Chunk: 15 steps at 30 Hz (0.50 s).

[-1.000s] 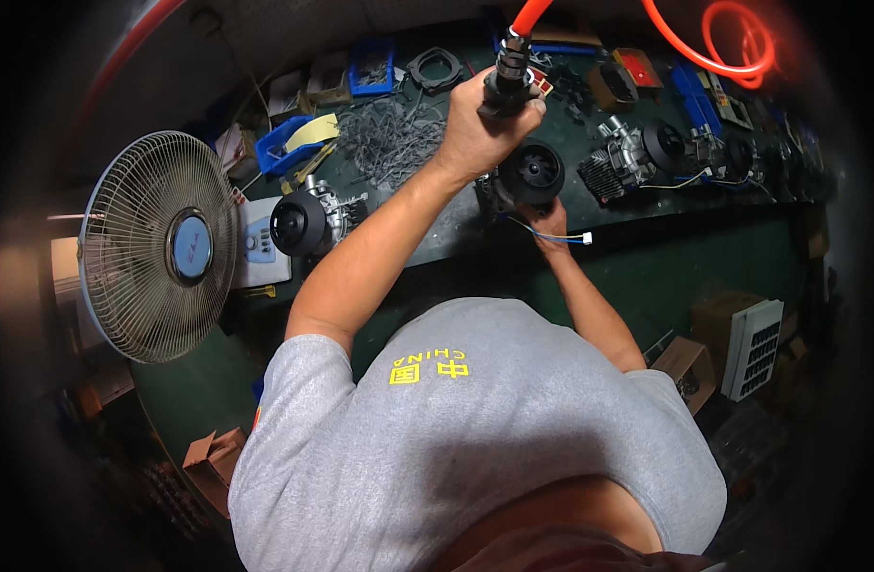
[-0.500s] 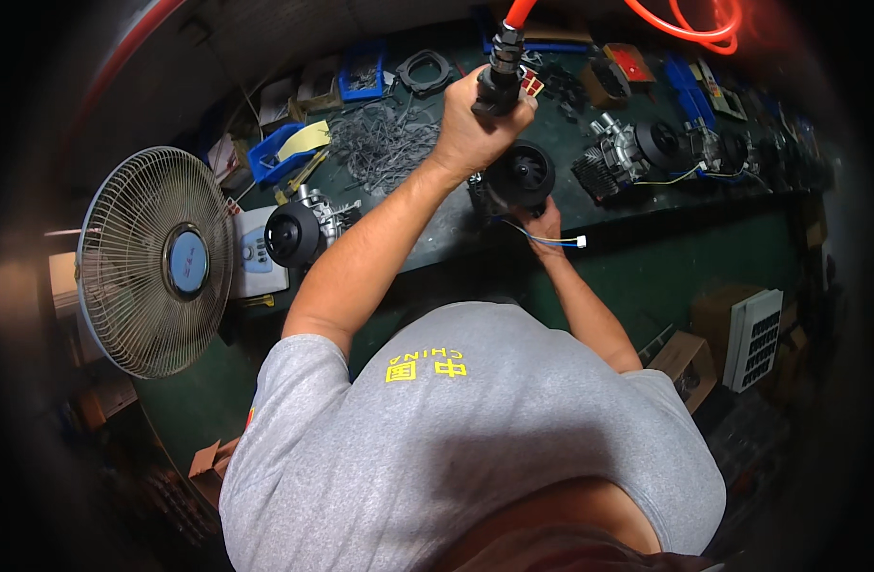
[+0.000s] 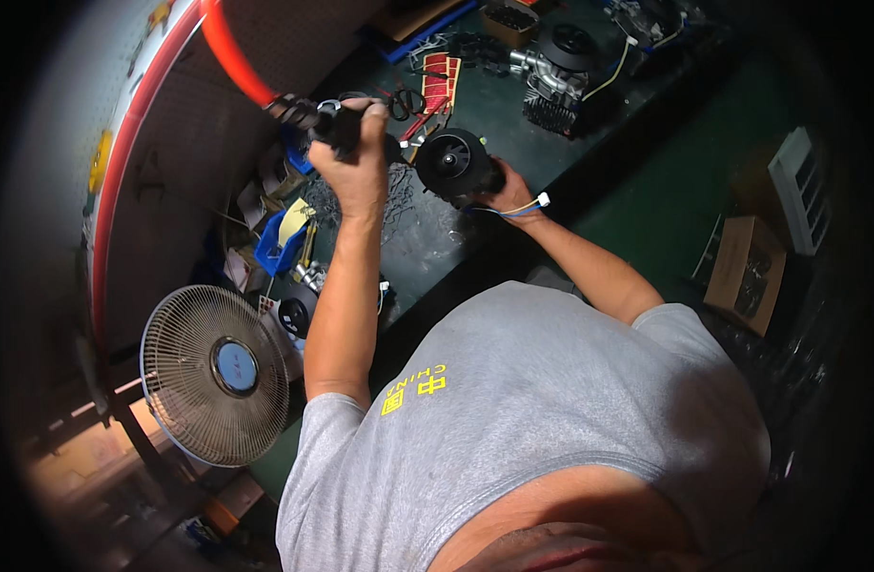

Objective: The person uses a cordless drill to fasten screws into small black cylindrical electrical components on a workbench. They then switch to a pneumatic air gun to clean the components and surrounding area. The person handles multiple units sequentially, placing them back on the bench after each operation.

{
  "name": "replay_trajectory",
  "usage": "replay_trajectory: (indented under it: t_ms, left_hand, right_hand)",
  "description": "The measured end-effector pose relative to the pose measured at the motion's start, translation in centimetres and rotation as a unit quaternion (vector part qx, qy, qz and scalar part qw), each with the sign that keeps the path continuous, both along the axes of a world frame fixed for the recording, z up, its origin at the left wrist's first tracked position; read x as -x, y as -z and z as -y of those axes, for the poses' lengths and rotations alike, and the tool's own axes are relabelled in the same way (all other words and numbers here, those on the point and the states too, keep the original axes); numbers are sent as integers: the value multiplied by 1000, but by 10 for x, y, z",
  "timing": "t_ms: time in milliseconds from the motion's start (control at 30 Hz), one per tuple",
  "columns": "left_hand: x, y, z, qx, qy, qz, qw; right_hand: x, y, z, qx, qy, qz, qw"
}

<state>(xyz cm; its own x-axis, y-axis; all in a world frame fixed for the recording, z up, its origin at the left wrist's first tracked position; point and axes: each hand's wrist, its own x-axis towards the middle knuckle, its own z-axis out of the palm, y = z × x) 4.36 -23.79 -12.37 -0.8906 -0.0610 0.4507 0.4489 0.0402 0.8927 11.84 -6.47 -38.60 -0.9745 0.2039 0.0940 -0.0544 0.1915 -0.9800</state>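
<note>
My left hand [image 3: 359, 181] is closed round a black air tool [image 3: 340, 132] that lies nearly sideways above the bench. A thick red hose [image 3: 235, 59] runs from its end up to the left. To the tool's right is a small engine with a black round fan wheel [image 3: 450, 162], its vanes and central shaft facing up. My right hand [image 3: 509, 191] grips this engine from its lower right side; some of the fingers are hidden under it. Thin coloured wires trail past that wrist to a white plug [image 3: 544, 199]. The tool's front end points toward the wheel; whether they touch I cannot tell.
More small engines [image 3: 553, 86] stand along the dark green bench [image 3: 513, 153], and another [image 3: 299, 313] is at its left. A blue bin [image 3: 277, 250], a heap of dark cable ties and a red sheet [image 3: 441, 84] lie around. A standing fan [image 3: 229, 377] is close by my left arm.
The whole view has swung round, shifting the bench. My left hand has tipped the air tool from upright to sideways, left of the wheel. My right hand still holds the engine.
</note>
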Motion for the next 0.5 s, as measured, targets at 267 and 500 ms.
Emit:
replay_trajectory:
  t_ms: [267,500]
  left_hand:
    - [4,-56,-13,-58,8,-63,996]
    - [-31,-54,-66,-123,134,-22,983]
  right_hand:
    - [-6,-5,-2,-24,29,-21,999]
    - [-6,-7,-2,-29,45,-40,998]
